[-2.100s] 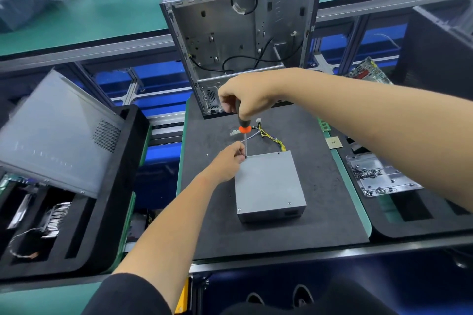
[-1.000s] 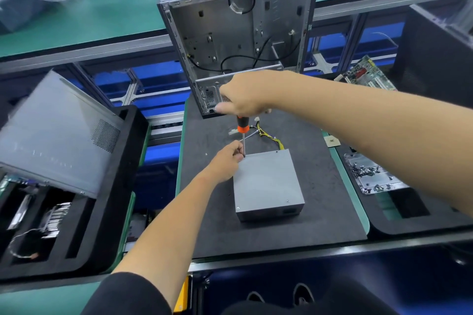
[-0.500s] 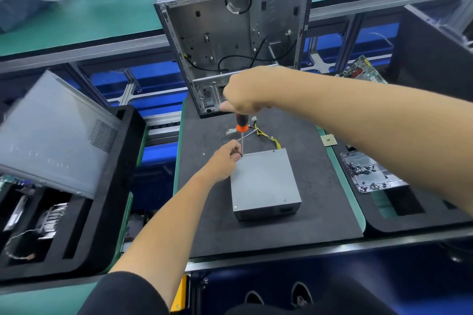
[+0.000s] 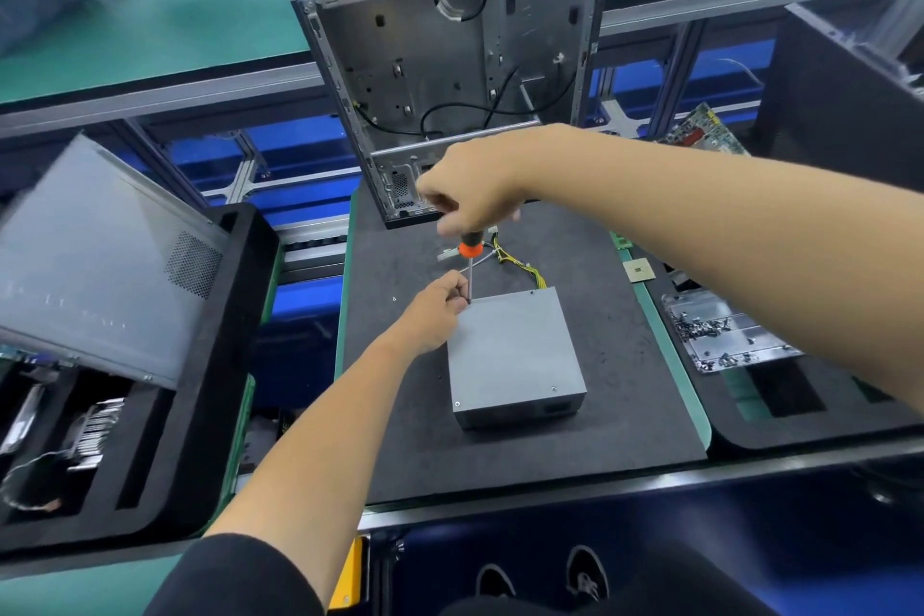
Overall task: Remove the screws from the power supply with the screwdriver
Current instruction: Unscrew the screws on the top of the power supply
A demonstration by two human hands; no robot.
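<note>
A grey metal power supply [image 4: 515,355] lies flat on the black foam mat [image 4: 620,395], its yellow and black cables [image 4: 520,265] trailing toward the far side. The screwdriver [image 4: 470,260], orange collar and steel shaft, stands upright with its tip at the box's far left corner. My right hand [image 4: 475,195] grips the handle from above. My left hand [image 4: 435,310] pinches the shaft just above the tip, beside that corner. Two screws [image 4: 505,395] show along the box's near top edge.
An empty computer case [image 4: 450,60] stands upright at the mat's far edge. A grey side panel [image 4: 95,260] leans on a black foam tray at left. At right a metal plate holds several loose screws [image 4: 715,335], with a small chip [image 4: 637,271] and a circuit board [image 4: 700,133] beyond.
My right hand has turned around the screwdriver handle, fingers shifting. The left hand stays pinched on the shaft at the same corner. The camera view drifted slightly.
</note>
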